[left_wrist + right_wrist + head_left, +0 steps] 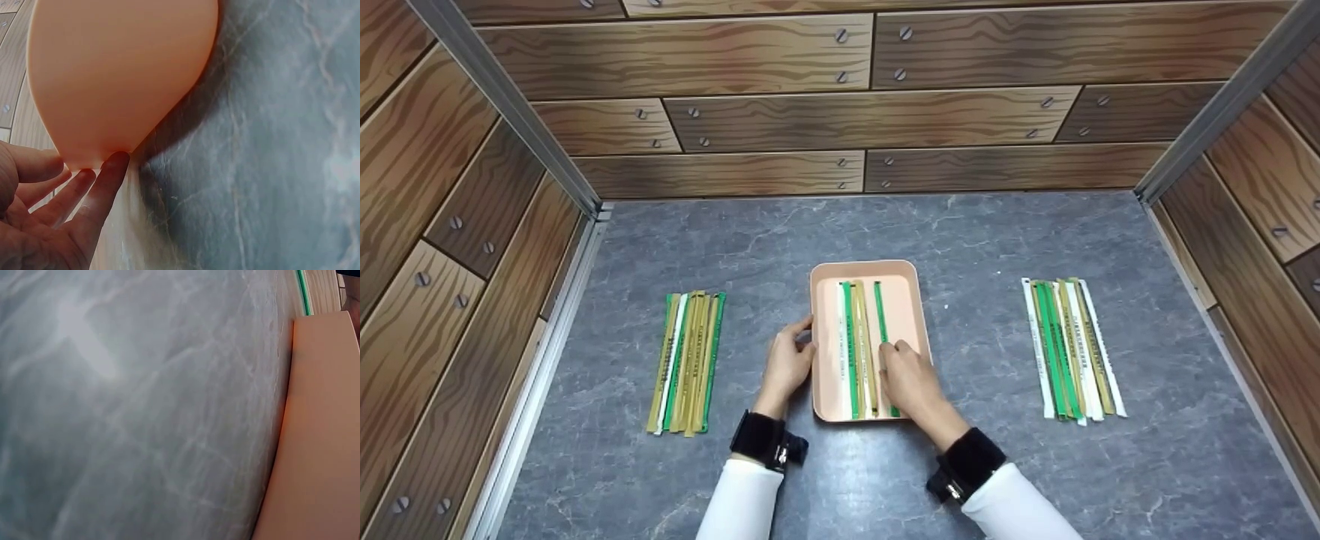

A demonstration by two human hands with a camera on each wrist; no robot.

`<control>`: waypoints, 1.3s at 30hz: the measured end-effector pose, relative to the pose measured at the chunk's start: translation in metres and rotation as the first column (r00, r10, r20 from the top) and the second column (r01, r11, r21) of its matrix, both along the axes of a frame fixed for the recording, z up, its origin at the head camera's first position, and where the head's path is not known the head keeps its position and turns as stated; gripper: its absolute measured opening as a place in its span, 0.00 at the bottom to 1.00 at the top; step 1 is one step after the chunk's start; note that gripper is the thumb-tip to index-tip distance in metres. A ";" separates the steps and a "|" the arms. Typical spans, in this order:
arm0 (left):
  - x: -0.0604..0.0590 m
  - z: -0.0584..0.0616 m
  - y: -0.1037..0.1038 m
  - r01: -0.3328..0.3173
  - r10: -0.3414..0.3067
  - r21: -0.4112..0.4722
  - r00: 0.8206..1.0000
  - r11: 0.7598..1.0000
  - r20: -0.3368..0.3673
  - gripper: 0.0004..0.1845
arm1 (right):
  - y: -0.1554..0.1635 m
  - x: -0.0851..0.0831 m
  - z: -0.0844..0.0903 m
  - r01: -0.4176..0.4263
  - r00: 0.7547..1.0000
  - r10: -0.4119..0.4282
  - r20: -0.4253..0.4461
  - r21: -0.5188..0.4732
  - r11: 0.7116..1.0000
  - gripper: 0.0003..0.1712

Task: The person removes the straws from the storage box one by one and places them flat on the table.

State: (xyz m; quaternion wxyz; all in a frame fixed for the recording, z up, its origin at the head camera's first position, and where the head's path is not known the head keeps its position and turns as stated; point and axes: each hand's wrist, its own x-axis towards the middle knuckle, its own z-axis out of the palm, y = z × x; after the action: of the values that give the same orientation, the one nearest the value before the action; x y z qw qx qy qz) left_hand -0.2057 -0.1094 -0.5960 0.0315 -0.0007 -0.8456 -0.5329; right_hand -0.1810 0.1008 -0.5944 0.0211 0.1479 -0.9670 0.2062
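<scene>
A peach tray (826, 405) stands in the middle of the tabletop. Inside it lie several long, thin wrapped sticks with printing: a white one (841, 337), a green one (851, 352) and olive-gold ones (862, 337) side by side. My right hand (911, 379) pinches another green wrapped stick (883, 319) in the tray's right half; the hand covers part of that stick. Beside the tray's left wall is my left hand (787, 366). In the left wrist view, its fairly straight fingers (107, 188) touch the tray's outer wall (124, 79).
To the left lies a bundle of green, white and olive-gold wrapped sticks (686, 364). A similar bundle (1069, 349) lies to the right. Wood-patterned walls (765, 120) enclose the grey marbled tabletop (855, 480) at the back and both sides.
</scene>
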 end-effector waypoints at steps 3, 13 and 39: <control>-0.001 0.000 0.000 -0.003 0.003 -0.009 1.000 1.000 -0.005 0.25 | -0.001 -0.001 0.001 0.020 1.000 -0.020 0.014 -0.015 1.000 0.20; 0.000 -0.001 0.000 -0.007 0.007 0.010 1.000 1.000 0.009 0.25 | 0.003 -0.002 0.014 0.083 0.993 -0.075 0.093 -0.082 0.993 0.24; -0.001 -0.002 0.000 -0.006 0.007 -0.002 1.000 1.000 0.031 0.25 | 0.161 -0.018 0.054 0.523 0.850 -0.526 -0.017 -0.090 0.848 0.26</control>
State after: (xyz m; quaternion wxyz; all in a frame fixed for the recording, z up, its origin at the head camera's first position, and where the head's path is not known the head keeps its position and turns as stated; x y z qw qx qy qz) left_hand -0.2070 -0.1091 -0.5979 0.0203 0.0102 -0.8465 -0.5319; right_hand -0.1987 0.2622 -0.5407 0.1023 -0.1184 -0.9608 0.2290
